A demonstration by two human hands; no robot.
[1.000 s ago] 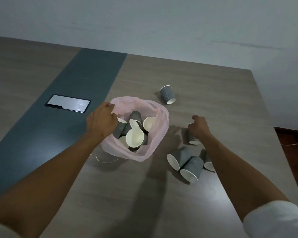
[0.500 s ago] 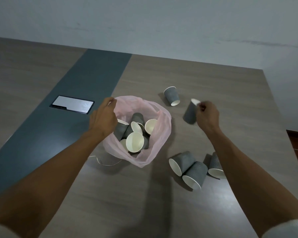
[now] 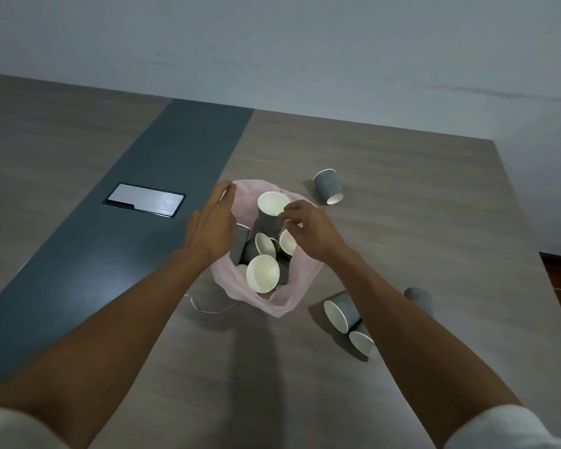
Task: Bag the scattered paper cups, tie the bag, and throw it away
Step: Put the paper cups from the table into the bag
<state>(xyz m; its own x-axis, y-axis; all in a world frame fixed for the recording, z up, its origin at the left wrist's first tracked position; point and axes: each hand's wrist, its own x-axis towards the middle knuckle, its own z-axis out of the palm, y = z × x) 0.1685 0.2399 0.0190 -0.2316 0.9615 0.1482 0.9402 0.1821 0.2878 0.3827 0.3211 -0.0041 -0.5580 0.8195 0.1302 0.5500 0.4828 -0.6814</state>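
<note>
Three loose cups (image 3: 340,311) near right forearm on surface (image 3: 434,222) could get swept; farther, right hand (image 3: 308,231) fingers pinch cup (image 3: 271,210) over pink bag (image 3: 285,303), left hand (image 3: 212,226) gripping its limp rim—may sag, spilling.

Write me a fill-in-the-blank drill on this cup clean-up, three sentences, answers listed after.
1. The right hand holds a grey paper cup over the open ____ plastic bag.
2. The left hand grips the bag's ____ to keep it open.
3. Outside the bag, ____ cups lie on the table: one beyond it, three by the right forearm.

Missing words: pink; rim; four
</note>
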